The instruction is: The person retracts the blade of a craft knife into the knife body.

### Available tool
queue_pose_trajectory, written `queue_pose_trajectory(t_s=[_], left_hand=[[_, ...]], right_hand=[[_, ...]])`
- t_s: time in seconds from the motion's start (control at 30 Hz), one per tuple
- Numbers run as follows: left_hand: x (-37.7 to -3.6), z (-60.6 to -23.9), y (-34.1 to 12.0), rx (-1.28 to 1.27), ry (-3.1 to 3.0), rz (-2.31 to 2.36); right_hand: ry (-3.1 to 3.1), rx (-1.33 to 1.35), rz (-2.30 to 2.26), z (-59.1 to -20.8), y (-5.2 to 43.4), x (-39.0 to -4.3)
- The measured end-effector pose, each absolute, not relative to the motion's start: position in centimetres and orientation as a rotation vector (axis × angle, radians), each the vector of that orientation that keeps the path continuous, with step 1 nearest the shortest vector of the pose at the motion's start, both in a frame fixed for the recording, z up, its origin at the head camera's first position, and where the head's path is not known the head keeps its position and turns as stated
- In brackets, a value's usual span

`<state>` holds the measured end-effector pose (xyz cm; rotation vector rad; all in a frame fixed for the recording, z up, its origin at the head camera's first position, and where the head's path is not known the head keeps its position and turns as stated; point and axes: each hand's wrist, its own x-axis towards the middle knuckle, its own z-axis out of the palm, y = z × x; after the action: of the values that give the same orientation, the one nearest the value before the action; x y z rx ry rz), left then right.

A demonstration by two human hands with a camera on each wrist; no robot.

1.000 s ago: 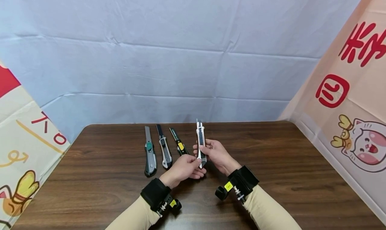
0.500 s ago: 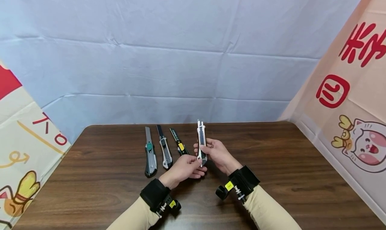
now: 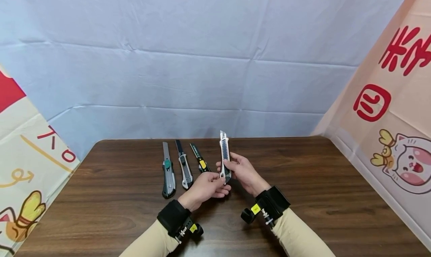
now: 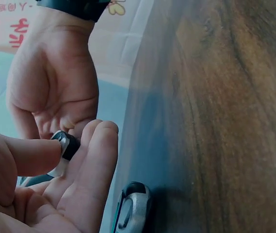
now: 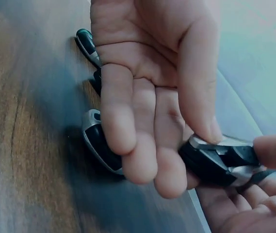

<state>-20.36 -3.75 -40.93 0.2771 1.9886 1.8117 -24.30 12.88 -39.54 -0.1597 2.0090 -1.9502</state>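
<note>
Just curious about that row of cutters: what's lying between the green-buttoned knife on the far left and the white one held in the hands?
In the head view, two more knives lie on the table between the green-buttoned knife and the white knife: a silver knife, then a yellow-buttoned knife.

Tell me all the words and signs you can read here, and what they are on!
"回" in a red ring: on the right banner.
Big red characters above it: cut off by the picture's edge, cannot be read.
Red and yellow strokes on the left banner: only parts show, cannot be read.
Yellow tag on the right wrist strap: print too small.
Utility knife in the hands, and the three on the table: no readable marks.
</note>
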Motion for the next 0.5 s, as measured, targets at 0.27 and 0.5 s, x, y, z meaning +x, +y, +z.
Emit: queue_pose_trajectory(t_s=[0.27, 0.5], left_hand=[[-20.42, -41.25, -3.57, 0.245, 1.961, 1.832], [-20.38, -41.37, -3.66, 0.24, 1.955, 1.821]], right_hand=[[2.042, -0.109, -1.961, -39.52, 12.61, -24.17], [2.06, -0.13, -1.946, -39.84, 12.51, -24.16]])
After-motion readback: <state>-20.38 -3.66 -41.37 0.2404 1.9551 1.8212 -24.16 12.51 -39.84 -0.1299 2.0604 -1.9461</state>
